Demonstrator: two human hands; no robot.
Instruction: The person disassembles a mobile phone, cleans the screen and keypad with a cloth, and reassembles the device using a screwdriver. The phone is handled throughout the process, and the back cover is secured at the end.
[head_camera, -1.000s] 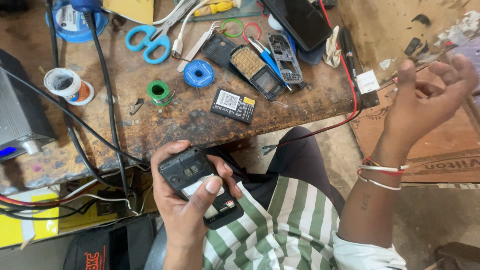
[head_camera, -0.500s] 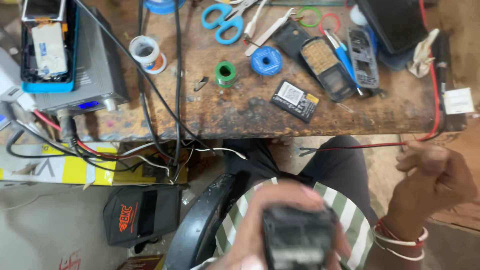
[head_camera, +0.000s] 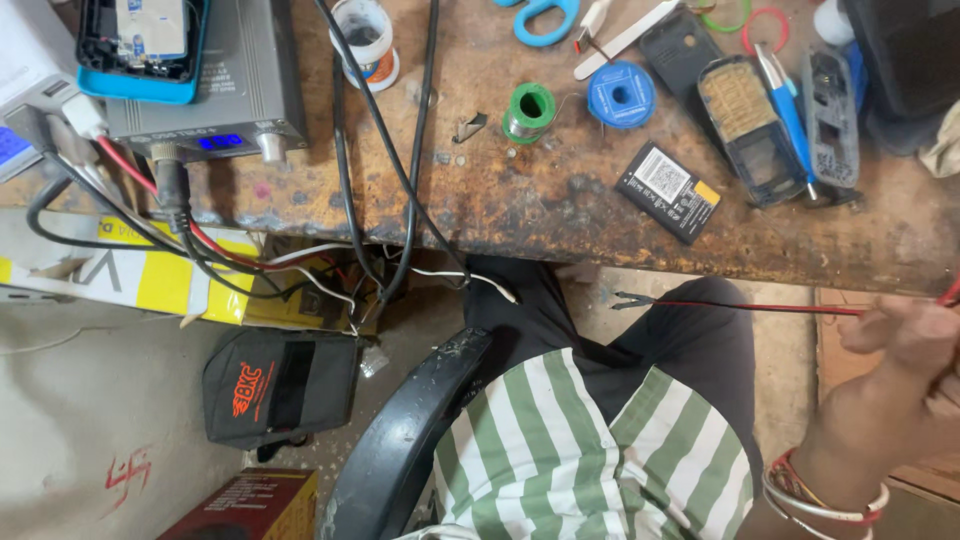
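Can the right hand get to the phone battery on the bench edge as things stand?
Probably yes. The right hand sits just below the bench edge, pinching a red wire; the battery lies uncovered near that edge with nothing between. The hand would likely have to drop the wire first.

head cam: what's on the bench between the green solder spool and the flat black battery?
In the head view, a blue spool lies between the green spool and the black battery; otherwise only bare, stained bench top.
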